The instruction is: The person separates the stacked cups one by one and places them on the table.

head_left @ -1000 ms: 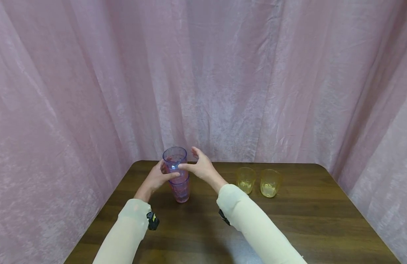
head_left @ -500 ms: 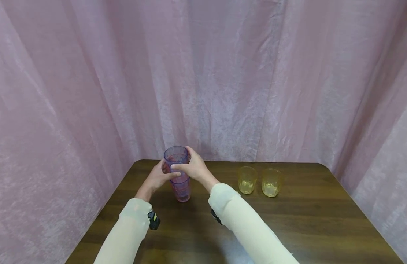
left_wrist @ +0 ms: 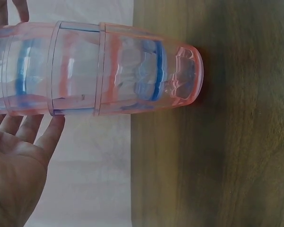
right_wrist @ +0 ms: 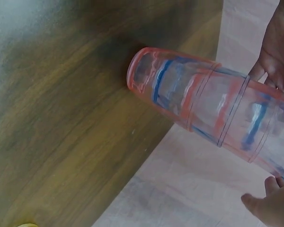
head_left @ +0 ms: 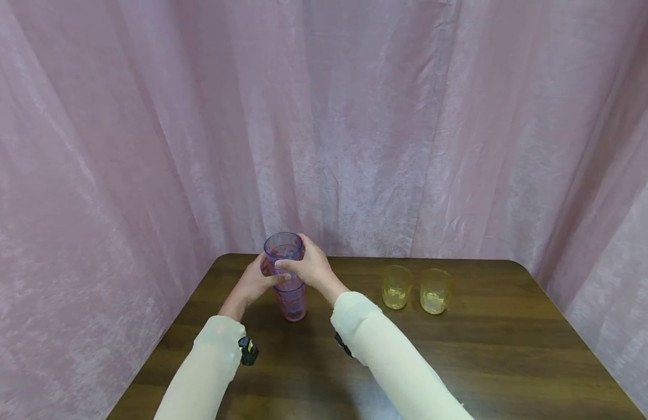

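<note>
A tall stack of clear pink and blue plastic cups (head_left: pixel 292 303), nested in one another, stands upright on the table. My left hand (head_left: pixel 252 284) grips its left side partway up, thumb across the front. Higher up, my right hand (head_left: pixel 312 268) holds the blue-rimmed top cup (head_left: pixel 283 240) from the right, thumb in front and fingers behind. In the left wrist view, fingers of the left hand (left_wrist: pixel 19 156) lie against the side of the stack (left_wrist: pixel 118 71). The right wrist view shows the stack (right_wrist: pixel 199 94) with its pink base on the wood.
Two yellow cups, a left one (head_left: pixel 395 289) and a right one (head_left: pixel 434 293), stand side by side on the brown wooden table (head_left: pixel 486 350), to the right of the stack. A pink curtain (head_left: pixel 365 146) hangs behind the table's far edge.
My right hand has moved left from beside the stack and taken hold of the top cup. My left hand keeps its grip, and the yellow cups stay put.
</note>
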A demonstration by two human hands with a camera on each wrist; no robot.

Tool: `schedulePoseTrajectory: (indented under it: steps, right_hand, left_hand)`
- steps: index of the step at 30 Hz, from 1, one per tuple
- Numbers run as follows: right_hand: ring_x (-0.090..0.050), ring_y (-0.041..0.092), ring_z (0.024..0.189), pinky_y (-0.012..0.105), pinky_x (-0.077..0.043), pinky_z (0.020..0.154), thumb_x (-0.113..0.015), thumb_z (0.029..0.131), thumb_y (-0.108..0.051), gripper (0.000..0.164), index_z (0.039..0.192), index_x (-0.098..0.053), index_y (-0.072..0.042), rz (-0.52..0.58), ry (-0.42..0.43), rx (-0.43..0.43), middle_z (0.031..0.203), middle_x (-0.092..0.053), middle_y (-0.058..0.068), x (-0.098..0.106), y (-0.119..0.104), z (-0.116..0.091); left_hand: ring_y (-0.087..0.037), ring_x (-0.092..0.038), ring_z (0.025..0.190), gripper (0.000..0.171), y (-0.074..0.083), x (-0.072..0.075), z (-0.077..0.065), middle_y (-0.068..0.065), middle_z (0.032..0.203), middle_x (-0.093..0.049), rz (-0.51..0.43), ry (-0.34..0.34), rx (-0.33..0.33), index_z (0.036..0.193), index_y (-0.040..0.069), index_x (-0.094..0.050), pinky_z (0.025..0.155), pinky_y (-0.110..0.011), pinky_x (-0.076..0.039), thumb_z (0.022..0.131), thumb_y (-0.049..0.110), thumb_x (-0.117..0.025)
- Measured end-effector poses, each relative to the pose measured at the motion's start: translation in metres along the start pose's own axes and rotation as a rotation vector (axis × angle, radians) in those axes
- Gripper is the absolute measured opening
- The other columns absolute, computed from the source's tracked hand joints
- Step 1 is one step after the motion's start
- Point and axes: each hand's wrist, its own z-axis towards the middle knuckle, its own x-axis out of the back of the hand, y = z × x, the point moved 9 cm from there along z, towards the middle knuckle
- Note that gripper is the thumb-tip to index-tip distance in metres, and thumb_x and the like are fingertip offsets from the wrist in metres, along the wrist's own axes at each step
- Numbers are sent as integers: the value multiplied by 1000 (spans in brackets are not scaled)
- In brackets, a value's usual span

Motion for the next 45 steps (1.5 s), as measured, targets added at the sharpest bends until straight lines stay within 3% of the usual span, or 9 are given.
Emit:
schedulePoseTrajectory:
  steps: [9, 18, 23, 28, 36, 45]
  right_hand:
    - [-51, 30, 130, 45, -44, 105, -83, 78, -44, 95, 153, -35, -12, -50, 94, 35, 145, -51, 9, 8, -5, -3]
    - [-47, 29, 134, 43, -42, 107, -83, 77, -48, 97, 154, -34, -13, 42, 141, 49, 150, -46, 10, 23, -18, -4]
    - [-48, 28, 134, 39, -42, 108, -84, 79, -42, 95, 153, -34, -11, 147, 126, 76, 149, -47, 12, 31, -28, -6]
    - [-49, 29, 132, 39, -43, 107, -84, 80, -38, 94, 154, -33, -9, 179, 123, 87, 148, -47, 13, 38, -34, -9]
    - [-46, 30, 135, 41, -42, 108, -84, 79, -40, 97, 155, -31, -11, 182, 126, 56, 151, -44, 13, 56, -27, -14]
    - [-41, 31, 138, 42, -40, 109, -85, 78, -41, 98, 155, -31, -13, 166, 145, 33, 154, -39, 13, 88, -9, -19]
  left_hand:
    - [-33, -48, 133, 86, 1, -3, -1, -13, 146, -50, 32, 22, 20, 150, 14, -38, 107, -49, -41, 80, 28, -85]
    - [-40, -36, 140, 99, -1, -1, 0, -20, 155, -35, 84, 19, 67, 155, 7, -25, 111, -54, -34, 81, 37, -83]
    - [-39, -37, 140, 97, 1, 3, 0, -20, 154, -37, 67, 24, 57, 155, 8, -25, 111, -53, -34, 81, 33, -83]
    - [-41, -33, 142, 95, 0, 5, -1, -21, 156, -34, 76, 13, 39, 156, 5, -24, 112, -55, -32, 85, 29, -81]
    - [-39, -30, 143, 88, 1, 3, -4, -19, 153, -39, 43, 8, 23, 153, 3, -29, 115, -54, -26, 85, 25, -81]
    - [-39, -30, 144, 91, -3, 3, -5, -18, 155, -36, 64, 16, 77, 154, 7, -28, 114, -54, -28, 84, 28, -82]
